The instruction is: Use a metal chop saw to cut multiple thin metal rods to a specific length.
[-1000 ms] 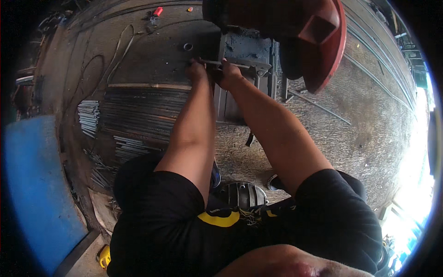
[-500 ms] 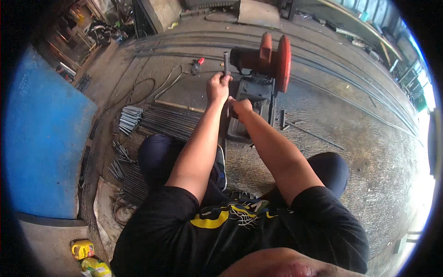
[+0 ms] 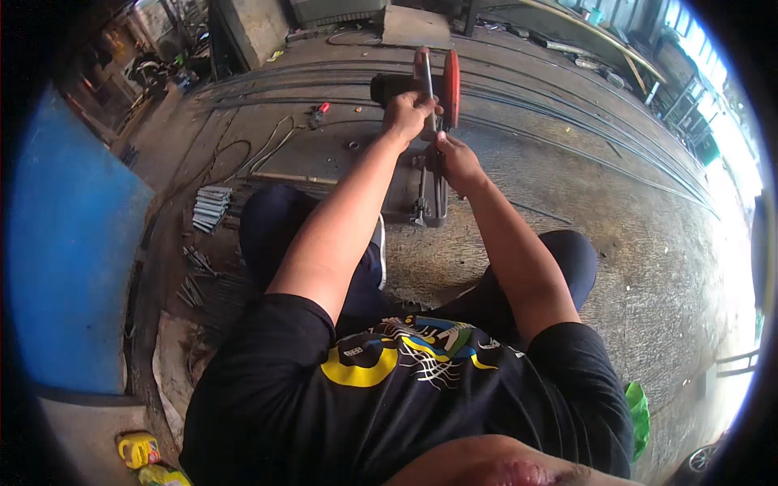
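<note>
My left hand (image 3: 409, 119) is wrapped round a grey metal rod (image 3: 428, 78), whose upper end sticks up above the fist. Just below and to the right, my right hand (image 3: 460, 164) grips what looks like the lower part of the same rod, its thumb pointing up along it. Both hands are over a cut-off saw with a red disc guard (image 3: 452, 89) and a dark motor (image 3: 391, 91). The saw's grey metal base (image 3: 401, 194) lies under them, partly hidden by my hands and left forearm.
A pile of short cut rods (image 3: 211, 208) lies on the floor to the left, near a cable (image 3: 275, 142) and a red-handled tool (image 3: 321, 113). Long bars (image 3: 567, 113) run across the floor beyond the saw. A blue panel (image 3: 77, 251) stands at the left.
Both hands have moved right within the view, the left one also upward, to in front of the saw's guard. The view has shifted, so the saw and floor items sit further left.
</note>
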Tool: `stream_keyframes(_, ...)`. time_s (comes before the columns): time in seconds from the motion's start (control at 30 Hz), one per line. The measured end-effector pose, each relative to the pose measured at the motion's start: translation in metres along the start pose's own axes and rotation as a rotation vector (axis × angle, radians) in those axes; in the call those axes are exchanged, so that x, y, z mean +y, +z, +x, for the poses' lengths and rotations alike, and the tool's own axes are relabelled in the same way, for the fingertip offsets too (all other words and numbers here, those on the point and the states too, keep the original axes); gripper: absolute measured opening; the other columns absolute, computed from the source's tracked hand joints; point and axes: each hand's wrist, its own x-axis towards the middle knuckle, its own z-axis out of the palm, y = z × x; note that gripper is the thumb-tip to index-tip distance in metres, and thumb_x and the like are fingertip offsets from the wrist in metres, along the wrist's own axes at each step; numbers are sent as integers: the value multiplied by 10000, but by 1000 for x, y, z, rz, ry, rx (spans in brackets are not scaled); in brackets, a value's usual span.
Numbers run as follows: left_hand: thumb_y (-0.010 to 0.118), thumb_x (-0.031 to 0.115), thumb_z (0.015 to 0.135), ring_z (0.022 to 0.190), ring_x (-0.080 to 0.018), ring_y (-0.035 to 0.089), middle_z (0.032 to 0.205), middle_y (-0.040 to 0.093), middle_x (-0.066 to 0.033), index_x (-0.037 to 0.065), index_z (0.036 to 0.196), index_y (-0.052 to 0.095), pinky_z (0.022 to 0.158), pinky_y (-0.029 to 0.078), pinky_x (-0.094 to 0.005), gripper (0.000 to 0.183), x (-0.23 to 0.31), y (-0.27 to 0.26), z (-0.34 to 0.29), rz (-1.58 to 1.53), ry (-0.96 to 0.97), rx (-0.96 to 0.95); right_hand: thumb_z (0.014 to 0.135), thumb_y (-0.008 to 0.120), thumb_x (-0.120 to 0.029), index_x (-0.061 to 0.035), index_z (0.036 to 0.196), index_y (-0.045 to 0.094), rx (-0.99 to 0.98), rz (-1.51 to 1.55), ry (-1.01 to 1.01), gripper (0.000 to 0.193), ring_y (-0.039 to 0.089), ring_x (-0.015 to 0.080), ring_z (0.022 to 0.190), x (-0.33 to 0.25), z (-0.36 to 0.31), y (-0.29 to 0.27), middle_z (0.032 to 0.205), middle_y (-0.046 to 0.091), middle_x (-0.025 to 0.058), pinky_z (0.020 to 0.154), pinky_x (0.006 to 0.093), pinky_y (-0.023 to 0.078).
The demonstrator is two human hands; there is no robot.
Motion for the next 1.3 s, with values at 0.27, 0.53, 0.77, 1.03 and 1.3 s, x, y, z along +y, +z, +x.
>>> stream_keyframes(0.27, 630, 205, 856, 583, -118, 583, 791, 632, -30, 54, 906, 622, 516, 476, -265, 159, -5, 34, 71, 405, 196, -10, 948, 493, -293, -43, 1025, 545, 479, 88, -111, 267, 446, 105, 546, 19, -1, -75, 672, 482, 2, 499, 257, 383)
stream_keyframes(0.53, 641, 267, 734, 929, -316, 627, 966, 652, -190, -10, 1002, 618, 833, 486, -386, 386, -20, 7, 176, 729, 306, 342, 944, 447, -330, -69, 947, 589, 730, 324, 199, 297, 405, 135, 477, 105, 26, -162, 637, 470, 12, 440, 280, 321)
stream_keyframes(0.77, 489, 234, 909, 1014, -214, 557, 1098, 589, -88, -3, 1164, 530, 852, 497, -461, 350, -25, -2, 190, -49, -405, -198, 921, 489, -244, -81, 971, 552, 410, 612, 293, 182, 464, 152, 517, 179, 27, -191, 684, 511, 43, 460, 289, 381)
stream_keyframes(1.03, 483, 286, 918, 1091, -296, 497, 1102, 518, -152, 30, 1293, 439, 961, 388, -618, 455, -26, -13, 215, -178, -754, -261, 910, 515, -231, -70, 989, 568, 318, 571, 369, 187, 533, 160, 586, 201, 38, -204, 749, 577, 50, 539, 302, 453)
stream_keyframes(1.3, 484, 254, 938, 875, -215, 568, 1065, 577, -156, -17, 1242, 456, 861, 491, -447, 409, -42, -39, 222, -100, -680, -318, 941, 500, -271, -49, 994, 576, 380, 509, 366, 241, 502, 117, 638, 195, 44, -198, 762, 537, 35, 558, 240, 416)
